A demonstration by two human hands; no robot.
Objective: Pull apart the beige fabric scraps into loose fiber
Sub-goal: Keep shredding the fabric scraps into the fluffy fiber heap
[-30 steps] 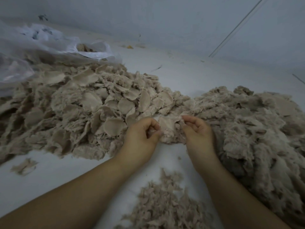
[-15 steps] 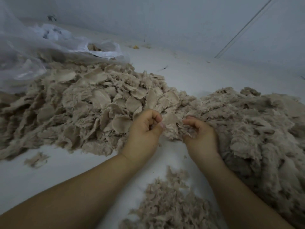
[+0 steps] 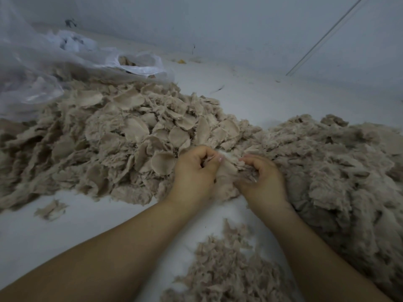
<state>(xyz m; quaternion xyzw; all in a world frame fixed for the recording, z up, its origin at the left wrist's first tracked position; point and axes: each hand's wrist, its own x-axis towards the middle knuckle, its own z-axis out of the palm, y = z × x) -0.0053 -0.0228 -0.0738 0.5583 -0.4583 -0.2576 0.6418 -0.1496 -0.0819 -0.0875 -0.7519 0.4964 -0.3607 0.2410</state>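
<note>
Hands closer together now; left hand [image 3: 194,171], right hand [image 3: 261,179] both gripping beige scrap [image 3: 226,171]; no writing.

White floor [image 3: 272,101] under beige scrap heap [image 3: 113,144], fluffy fiber pile [image 3: 340,171], plastic bag [image 3: 43,68].

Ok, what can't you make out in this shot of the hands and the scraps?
Head view:
- Scrap between left hand and right hand: mostly hidden by curled fingers.
- Plastic bag contents: veiled by cloudy film.
- Fluffy pile: cut off by the frame's right edge.
</note>
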